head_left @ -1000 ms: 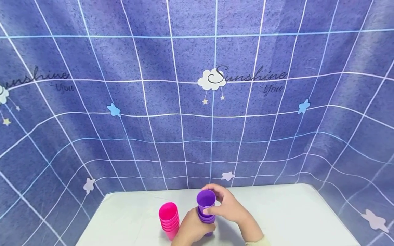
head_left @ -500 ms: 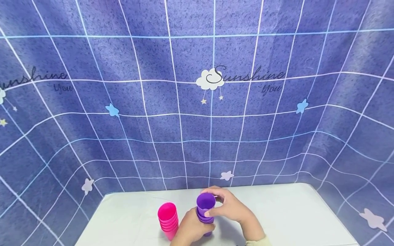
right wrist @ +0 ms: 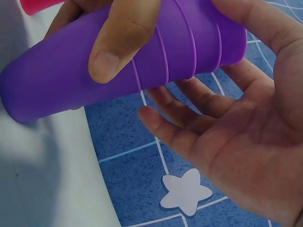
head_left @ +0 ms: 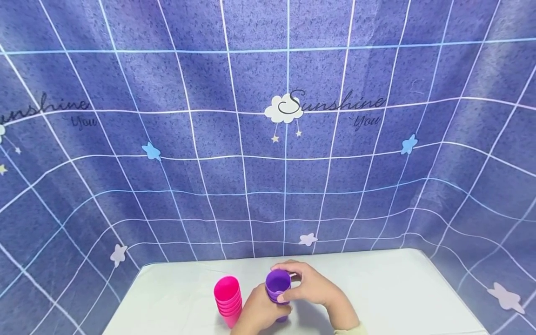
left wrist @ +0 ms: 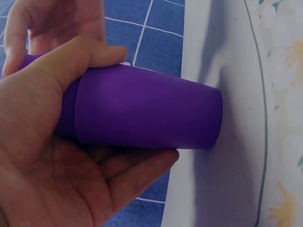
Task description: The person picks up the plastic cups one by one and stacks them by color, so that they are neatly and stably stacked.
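A stack of nested purple cups (head_left: pixel 278 280) stands upright near the front middle of the white table. My left hand (head_left: pixel 260 309) grips it lower down, thumb on one side and fingers on the other. At the top, my right hand (head_left: pixel 311 284) holds the uppermost cup, thumb near the front and forefinger at the back of the rim. Seen from the right wrist, several rims line the purple stack (right wrist: pixel 61 75), and the lower fingers of my right hand (right wrist: pixel 251 132) spread beside it. In the left wrist view the bottom purple cup (left wrist: pixel 151 106) has its base right at the table.
Just left of my left hand stands a stack of bright pink cups (head_left: pixel 228 302), mouths up. The white tabletop (head_left: pixel 389 293) extends to both sides. Behind it hangs a blue grid-patterned curtain (head_left: pixel 209 139) with stars and clouds.
The uppermost purple cup has sunk deeper into the stack, and my right hand has come down with it. My left hand keeps its grip; the pink cups stay put.
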`<move>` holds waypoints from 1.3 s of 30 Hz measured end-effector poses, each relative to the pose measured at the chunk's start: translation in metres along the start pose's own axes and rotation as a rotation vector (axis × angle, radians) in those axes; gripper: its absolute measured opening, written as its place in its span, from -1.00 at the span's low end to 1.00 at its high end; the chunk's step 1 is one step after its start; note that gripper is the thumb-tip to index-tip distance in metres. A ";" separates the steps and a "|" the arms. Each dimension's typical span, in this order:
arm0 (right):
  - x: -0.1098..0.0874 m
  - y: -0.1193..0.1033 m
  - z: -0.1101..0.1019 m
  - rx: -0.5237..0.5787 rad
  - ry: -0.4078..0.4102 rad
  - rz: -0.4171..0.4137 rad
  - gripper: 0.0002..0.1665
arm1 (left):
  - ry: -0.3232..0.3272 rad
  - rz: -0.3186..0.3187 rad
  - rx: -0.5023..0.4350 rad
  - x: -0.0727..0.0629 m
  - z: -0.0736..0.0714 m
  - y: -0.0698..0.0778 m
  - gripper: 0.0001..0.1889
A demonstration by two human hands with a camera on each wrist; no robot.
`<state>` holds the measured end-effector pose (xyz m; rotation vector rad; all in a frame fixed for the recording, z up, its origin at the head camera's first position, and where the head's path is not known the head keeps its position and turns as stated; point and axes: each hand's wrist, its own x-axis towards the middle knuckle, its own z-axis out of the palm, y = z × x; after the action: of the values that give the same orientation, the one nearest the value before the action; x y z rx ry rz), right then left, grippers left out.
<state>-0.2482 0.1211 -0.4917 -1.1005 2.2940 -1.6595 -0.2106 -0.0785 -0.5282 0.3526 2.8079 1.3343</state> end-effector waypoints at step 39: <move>-0.002 0.002 0.002 0.132 -0.099 0.093 -0.27 | -0.117 0.044 -0.062 -0.003 -0.007 -0.006 0.01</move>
<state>-0.2473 0.1211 -0.4945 -1.0081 2.1086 -1.6555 -0.2098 -0.0883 -0.5285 0.4768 2.6730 1.3579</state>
